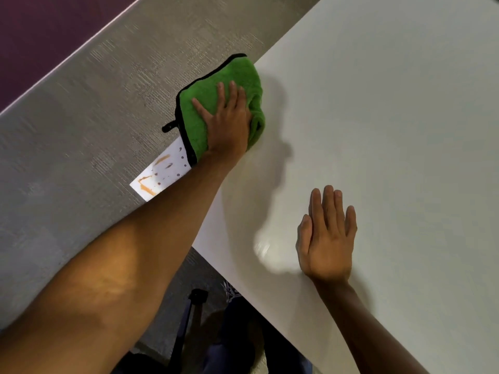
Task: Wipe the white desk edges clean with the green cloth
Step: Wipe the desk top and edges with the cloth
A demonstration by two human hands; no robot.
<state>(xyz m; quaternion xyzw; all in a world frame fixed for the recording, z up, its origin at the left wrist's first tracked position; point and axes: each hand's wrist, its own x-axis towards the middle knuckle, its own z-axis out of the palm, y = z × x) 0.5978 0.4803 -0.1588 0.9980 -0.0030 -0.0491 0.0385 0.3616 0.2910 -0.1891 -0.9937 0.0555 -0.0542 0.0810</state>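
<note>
left hand (229, 122) presses flat, fingers spread, on the green cloth (216, 103) over the white desk (391, 130) left edge; right hand (326, 238) lies open, empty, nearer

Desk edge (201, 168) perhaps under cloth (213, 87)

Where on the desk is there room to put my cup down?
The white desk is bare beyond and right of the right hand. The edge strip is crowded: the left hand presses the green cloth there, beside a stained patch.
</note>
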